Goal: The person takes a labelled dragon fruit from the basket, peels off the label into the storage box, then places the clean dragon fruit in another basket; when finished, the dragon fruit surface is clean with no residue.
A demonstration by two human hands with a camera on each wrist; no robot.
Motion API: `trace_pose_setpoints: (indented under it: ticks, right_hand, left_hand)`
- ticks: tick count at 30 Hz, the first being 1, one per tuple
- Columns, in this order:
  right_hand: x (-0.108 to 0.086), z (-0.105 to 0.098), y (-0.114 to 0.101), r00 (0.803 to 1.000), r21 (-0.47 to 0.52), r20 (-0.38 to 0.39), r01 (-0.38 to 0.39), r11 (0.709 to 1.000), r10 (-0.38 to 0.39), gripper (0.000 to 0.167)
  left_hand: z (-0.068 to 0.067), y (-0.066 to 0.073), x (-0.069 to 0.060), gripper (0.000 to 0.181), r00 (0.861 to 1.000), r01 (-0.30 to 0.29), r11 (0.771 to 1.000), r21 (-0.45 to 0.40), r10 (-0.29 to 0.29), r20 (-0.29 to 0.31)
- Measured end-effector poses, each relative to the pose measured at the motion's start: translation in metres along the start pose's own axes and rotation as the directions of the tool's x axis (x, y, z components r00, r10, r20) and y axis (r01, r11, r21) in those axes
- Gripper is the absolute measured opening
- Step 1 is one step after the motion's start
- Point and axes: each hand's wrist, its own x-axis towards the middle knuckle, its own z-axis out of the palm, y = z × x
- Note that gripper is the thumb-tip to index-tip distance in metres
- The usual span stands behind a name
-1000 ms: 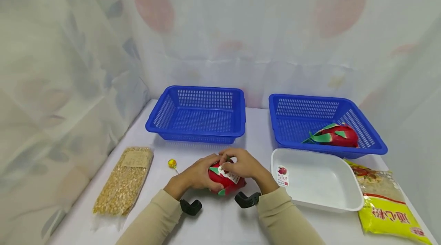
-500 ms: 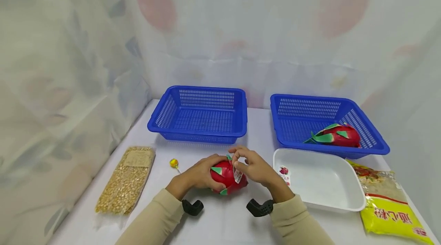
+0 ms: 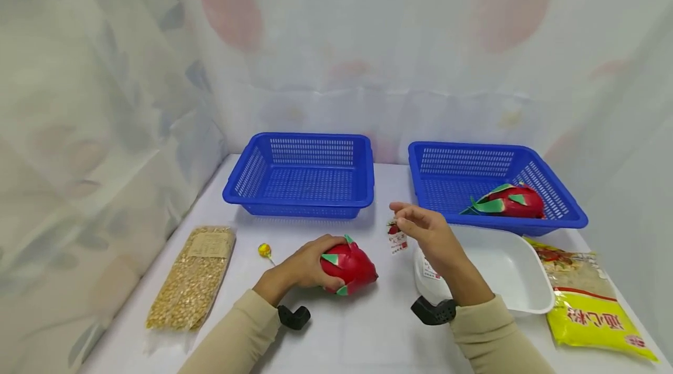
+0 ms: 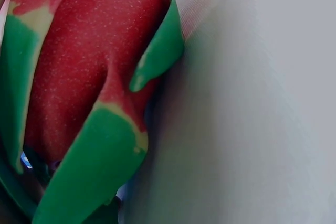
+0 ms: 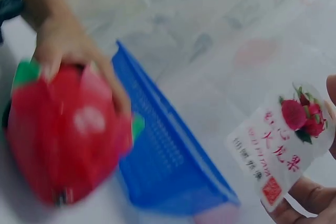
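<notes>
My left hand point(image 3: 309, 264) grips a red dragon fruit point(image 3: 353, 267) with green-tipped scales, which lies on the white table. The left wrist view shows its skin and green scale tips point(image 4: 100, 161) close up. To the right of the fruit and raised above the table, my right hand point(image 3: 430, 239) pinches a printed paper label point(image 3: 396, 241) between thumb and fingers. In the right wrist view the label point(image 5: 283, 145) shows a dragon fruit picture and red lettering. A white plastic tray point(image 3: 517, 263), with a similar label point(image 3: 430, 270) on its left side, sits partly behind my right hand and forearm.
Two blue baskets stand at the back: the left basket point(image 3: 299, 210) has nothing visible inside, the right basket point(image 3: 447, 152) holds another dragon fruit point(image 3: 517, 203). A bag of yellow kernels point(image 3: 191, 277) and a lollipop point(image 3: 264, 250) lie left. A yellow food packet point(image 3: 594, 315) lies right.
My right hand has pulled the label off the dragon fruit and moved right with it, toward the white tray. My left hand keeps its grip on the fruit in nearly the same place.
</notes>
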Motion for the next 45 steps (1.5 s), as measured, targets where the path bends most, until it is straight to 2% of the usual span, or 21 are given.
trace_pose_setpoints:
  ticks: [3, 6, 10, 15, 19, 27, 32, 35, 40, 45]
  right_hand:
    - [-0.007, -0.017, 0.005, 0.999, -0.062, -0.046, -0.028, 0.998, 0.025, 0.023]
    - [-0.014, -0.034, 0.009, 0.996, -0.084, -0.073, -0.048, 0.995, 0.042, 0.027]
    - [-0.022, -0.058, 0.016, 0.989, -0.113, -0.098, -0.119, 0.986, 0.108, 0.031]
    - [-0.031, -0.082, 0.023, 0.963, -0.082, -0.147, -0.24, 0.967, 0.227, 0.033]
    - [-0.04, -0.092, 0.028, 0.94, -0.045, -0.18, -0.301, 0.953, 0.289, 0.032]
    - [-0.051, -0.109, 0.052, 0.904, -0.096, -0.126, -0.422, 0.901, 0.409, 0.037]
    - [-0.054, -0.118, 0.063, 0.881, -0.135, -0.126, -0.471, 0.872, 0.457, 0.042]
    - [-0.055, -0.121, 0.067, 0.868, -0.201, -0.158, -0.495, 0.845, 0.471, 0.044]
    - [-0.056, -0.122, 0.07, 0.851, -0.339, -0.209, -0.526, 0.78, 0.482, 0.042]
    - [-0.055, -0.118, 0.076, 0.843, -0.403, -0.236, -0.537, 0.741, 0.483, 0.036]
  left_hand:
    - [0.0, -0.001, 0.0, 0.076, 1.0, -0.002, 1.0, -0.001, 0.002, -0.002]
    - [0.0, -0.002, -0.001, 0.076, 1.0, -0.005, 1.0, -0.006, 0.005, -0.004]
    - [0.001, -0.003, -0.002, 0.077, 1.0, -0.001, 1.0, -0.011, 0.001, 0.0]
    - [0.001, -0.003, 0.0, 0.077, 1.0, -0.006, 1.0, -0.007, 0.006, -0.002]
    - [0.001, -0.002, -0.001, 0.076, 1.0, 0.0, 1.0, -0.009, 0.0, -0.01]
    - [0.0, -0.003, 0.0, 0.077, 1.0, -0.006, 1.0, -0.006, 0.006, -0.013]
    - [0.0, -0.003, 0.002, 0.077, 1.0, -0.01, 0.999, -0.035, 0.01, -0.006]
    - [0.001, -0.003, 0.004, 0.077, 1.0, -0.014, 0.999, -0.048, 0.014, -0.003]
    - [0.001, -0.002, 0.005, 0.076, 1.0, -0.015, 0.998, -0.053, 0.014, -0.001]
    - [0.0, -0.003, 0.003, 0.078, 1.0, -0.001, 0.998, -0.058, 0.001, -0.002]
